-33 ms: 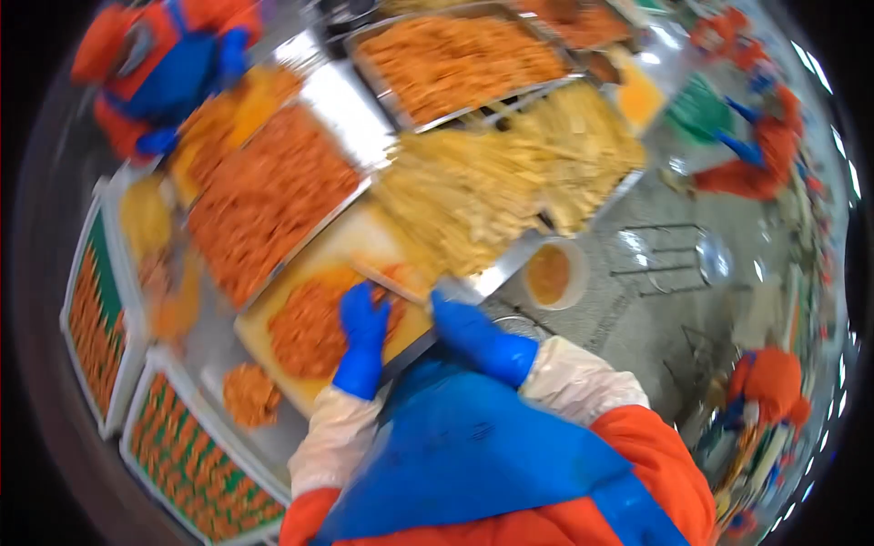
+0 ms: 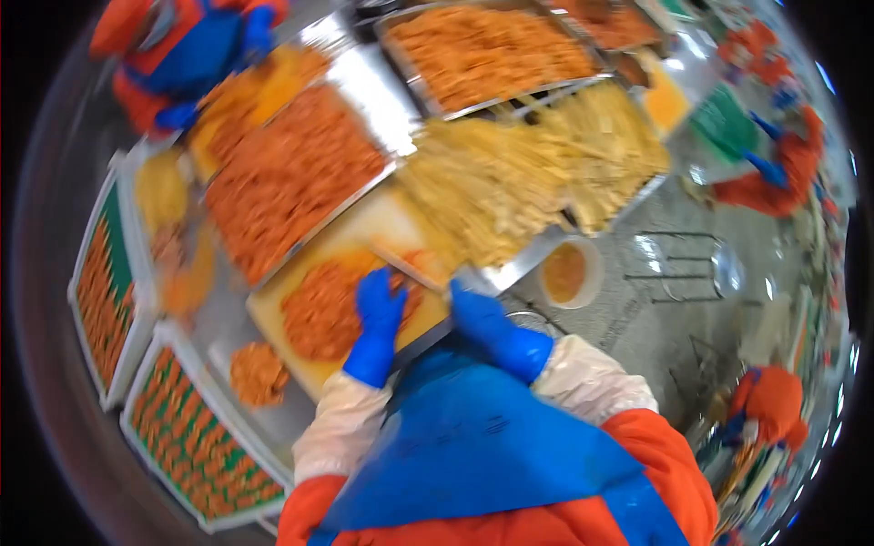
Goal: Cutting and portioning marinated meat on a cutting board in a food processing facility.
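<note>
A yellowish cutting board point(image 2: 266, 314) lies in front of me with a mound of orange-red marinated meat pieces point(image 2: 320, 309) on it. My left hand point(image 2: 380, 309), in a blue glove, rests at the mound's right side, thumb and fingers apart. Slanting across the board is a pale stick point(image 2: 414, 267) with some orange meat beside it. At the stick's near right end, my right hand point(image 2: 487, 326) is closed, also blue-gloved; its fingertips are partly hidden. Just beyond spreads a large pile of yellowish sticks point(image 2: 492, 182).
A tray of red meat point(image 2: 291, 173) stands at left, another orange tray point(image 2: 492, 55) at the back. White crates point(image 2: 164, 341) with rows of orange pieces line the left. A white bucket point(image 2: 590, 278) is at right. Co-workers point(image 2: 196, 50), point(image 2: 792, 168) stand around.
The whole scene has shifted slightly right in the picture, its far part also upward. My hands keep about the same places beside the stick and meat.
</note>
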Available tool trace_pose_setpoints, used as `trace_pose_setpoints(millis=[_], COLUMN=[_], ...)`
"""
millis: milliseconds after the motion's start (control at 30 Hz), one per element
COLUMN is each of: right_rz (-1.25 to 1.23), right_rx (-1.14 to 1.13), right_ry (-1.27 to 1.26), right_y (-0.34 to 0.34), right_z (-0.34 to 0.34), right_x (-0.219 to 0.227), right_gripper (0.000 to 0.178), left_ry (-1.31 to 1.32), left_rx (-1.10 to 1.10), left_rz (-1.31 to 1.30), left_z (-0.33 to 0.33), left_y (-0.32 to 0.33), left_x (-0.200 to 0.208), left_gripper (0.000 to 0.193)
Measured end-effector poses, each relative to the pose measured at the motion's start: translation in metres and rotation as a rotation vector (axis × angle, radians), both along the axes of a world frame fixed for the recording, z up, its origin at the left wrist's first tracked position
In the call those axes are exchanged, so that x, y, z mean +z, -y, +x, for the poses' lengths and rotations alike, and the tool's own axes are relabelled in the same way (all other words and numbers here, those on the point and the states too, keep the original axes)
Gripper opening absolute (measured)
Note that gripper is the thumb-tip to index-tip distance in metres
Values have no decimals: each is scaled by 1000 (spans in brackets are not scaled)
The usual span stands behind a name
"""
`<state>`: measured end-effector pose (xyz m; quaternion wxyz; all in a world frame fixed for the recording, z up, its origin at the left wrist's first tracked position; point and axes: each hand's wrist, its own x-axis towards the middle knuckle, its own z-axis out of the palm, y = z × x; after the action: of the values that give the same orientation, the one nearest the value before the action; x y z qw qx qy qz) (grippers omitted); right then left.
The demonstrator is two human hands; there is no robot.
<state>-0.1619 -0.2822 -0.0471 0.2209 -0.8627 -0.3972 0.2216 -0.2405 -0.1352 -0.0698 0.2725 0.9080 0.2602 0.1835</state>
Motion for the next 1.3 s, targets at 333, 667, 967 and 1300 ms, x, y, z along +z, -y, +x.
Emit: trace_pose_setpoints(millis=[333,667,967,1300], right_rz=[3,5,-67,-171], right_rx=[-57,-63,2,93], right_ry=[-423,-482,-400,-187], right_y=[15,18,15,9], right_z=[17,18,17,24], right_x=[28,29,45,43], right_gripper=[25,35,28,24], left_ry=[101,5,-3,-298], left_rx=[132,39,87,64], left_rz=[-478,-690,-176,9], left_z=[-15,7,-9,-28], left_y=[-5,-16,-38,27], left_x=[29,5,13,37], left_gripper=[26,20,18,44])
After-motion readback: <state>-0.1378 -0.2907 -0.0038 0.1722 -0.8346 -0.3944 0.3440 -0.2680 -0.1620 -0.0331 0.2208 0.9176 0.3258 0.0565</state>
